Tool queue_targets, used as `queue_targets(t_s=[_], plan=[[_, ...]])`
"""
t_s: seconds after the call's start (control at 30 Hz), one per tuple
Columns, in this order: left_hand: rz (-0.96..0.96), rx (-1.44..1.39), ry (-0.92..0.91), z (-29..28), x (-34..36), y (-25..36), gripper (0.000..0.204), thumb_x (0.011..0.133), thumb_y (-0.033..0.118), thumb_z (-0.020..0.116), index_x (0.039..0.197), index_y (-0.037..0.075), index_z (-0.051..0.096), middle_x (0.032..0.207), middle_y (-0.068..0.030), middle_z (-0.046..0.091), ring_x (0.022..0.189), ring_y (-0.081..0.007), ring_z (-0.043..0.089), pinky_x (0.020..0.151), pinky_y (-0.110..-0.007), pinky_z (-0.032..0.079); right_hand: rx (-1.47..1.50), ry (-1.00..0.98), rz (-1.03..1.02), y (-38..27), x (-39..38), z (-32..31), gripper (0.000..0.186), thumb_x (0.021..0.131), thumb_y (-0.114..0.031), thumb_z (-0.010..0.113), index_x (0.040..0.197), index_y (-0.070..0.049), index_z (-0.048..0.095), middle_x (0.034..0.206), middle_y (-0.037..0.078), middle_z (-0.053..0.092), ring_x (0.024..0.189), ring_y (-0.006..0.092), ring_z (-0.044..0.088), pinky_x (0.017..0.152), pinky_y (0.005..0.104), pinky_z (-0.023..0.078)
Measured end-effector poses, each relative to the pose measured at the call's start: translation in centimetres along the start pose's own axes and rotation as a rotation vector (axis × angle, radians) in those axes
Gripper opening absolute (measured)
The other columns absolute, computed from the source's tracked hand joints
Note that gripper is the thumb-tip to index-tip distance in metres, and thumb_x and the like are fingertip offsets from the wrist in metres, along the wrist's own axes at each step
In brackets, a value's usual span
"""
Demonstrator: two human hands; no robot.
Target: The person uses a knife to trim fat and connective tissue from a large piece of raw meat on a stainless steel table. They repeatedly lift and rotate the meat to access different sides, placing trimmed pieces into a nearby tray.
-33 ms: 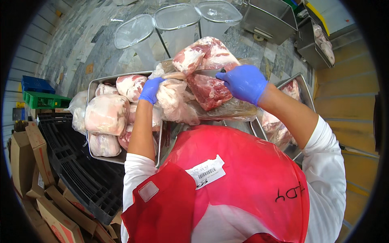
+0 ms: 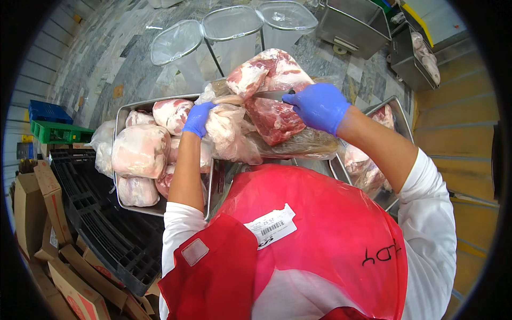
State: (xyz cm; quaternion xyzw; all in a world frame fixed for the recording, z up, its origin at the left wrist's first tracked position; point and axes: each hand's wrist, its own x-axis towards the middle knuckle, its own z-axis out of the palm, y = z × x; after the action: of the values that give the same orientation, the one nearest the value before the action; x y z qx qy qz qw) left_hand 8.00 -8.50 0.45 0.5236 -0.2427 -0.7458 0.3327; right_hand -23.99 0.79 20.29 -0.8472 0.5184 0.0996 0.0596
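Observation:
A large cut of raw meat, red inside with white fat, lies on a plastic-covered surface in front of me. My right hand, in a blue glove, is closed round the dark handle of a knife. The blade lies flat in the opening between the meat's red lower part and its fatty upper part. My left hand, gloved in blue too, grips the left edge of a pale fatty flap beside the red meat. Clear plastic film clings around that flap, and my left fingertips are partly hidden.
To the left, a metal tub holds several wrapped meat pieces; another metal tub with meat stands at right. Beyond the work surface are three hoop-framed clear bags. Black pallets and cardboard boxes sit at lower left.
My right hand and the knife have shifted very slightly to the left. My left hand and the meat look the same.

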Motion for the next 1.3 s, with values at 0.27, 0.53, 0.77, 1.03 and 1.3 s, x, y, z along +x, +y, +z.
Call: queue_targets(t_s=[0.27, 0.53, 0.77, 1.03, 1.3], plan=[[0.053, -0.070, 0.023, 1.8, -2.4, -0.8, 0.029, 0.090, 0.012, 0.059, 0.113, -0.005, 0.064, 0.097, -0.0145, 0.071, 0.081, -0.0259, 0.072, 0.071, -0.039, 0.062, -0.071, -0.188, -0.016, 0.2, 3.1, -2.6, 0.025, 0.090, -0.022, 0.057, 0.109, -0.018, 0.073, 0.095, 0.014, 0.073, 0.087, 0.0355, 0.070, 0.076, 0.0466, 0.056], [0.110, -0.127, -0.007, 2.2, -2.4, -2.3, 0.026, 0.087, 0.010, 0.067, 0.108, -0.004, 0.070, 0.094, -0.0127, 0.071, 0.079, -0.0228, 0.071, 0.066, -0.036, 0.059, -0.173, -0.382, -0.154, 0.3, 10.6, -6.2, 0.028, 0.087, -0.022, 0.060, 0.109, -0.022, 0.077, 0.104, 0.011, 0.075, 0.091, 0.0344, 0.070, 0.080, 0.0428, 0.056], [0.552, 0.451, -0.018, 4.1, -3.5, -6.6, 0.022, 0.090, 0.019, 0.063, 0.095, 0.000, 0.073, 0.086, -0.0105, 0.071, 0.078, -0.0202, 0.067, 0.072, -0.037, 0.053, -0.119, -0.371, -0.111, -1.4, 10.3, -4.0, 0.034, 0.087, -0.015, 0.055, 0.116, -0.015, 0.071, 0.099, 0.019, 0.073, 0.090, 0.0378, 0.071, 0.078, 0.0468, 0.057], [0.465, 1.025, 0.057, 7.8, -0.9, -13.2, 0.031, 0.086, 0.027, 0.061, 0.100, 0.001, 0.068, 0.099, -0.0274, 0.069, 0.097, -0.0457, 0.066, 0.083, -0.051, 0.053, 0.211, 0.072, 0.029, 4.9, -1.4, 10.6, 0.045, 0.098, -0.034, 0.056, 0.143, -0.035, 0.052, 0.085, 0.018, 0.070, 0.071, 0.0391, 0.068, 0.062, 0.0504, 0.054], [0.519, 1.150, 0.048, 6.0, 1.9, -16.5, 0.036, 0.095, 0.032, 0.054, 0.114, 0.005, 0.069, 0.104, -0.0254, 0.069, 0.099, -0.0426, 0.066, 0.084, -0.047, 0.051, 0.240, 0.187, 0.072, 5.7, -3.0, 18.8, 0.052, 0.100, -0.035, 0.054, 0.150, -0.040, 0.041, 0.079, 0.019, 0.067, 0.064, 0.0409, 0.066, 0.057, 0.0514, 0.054]])
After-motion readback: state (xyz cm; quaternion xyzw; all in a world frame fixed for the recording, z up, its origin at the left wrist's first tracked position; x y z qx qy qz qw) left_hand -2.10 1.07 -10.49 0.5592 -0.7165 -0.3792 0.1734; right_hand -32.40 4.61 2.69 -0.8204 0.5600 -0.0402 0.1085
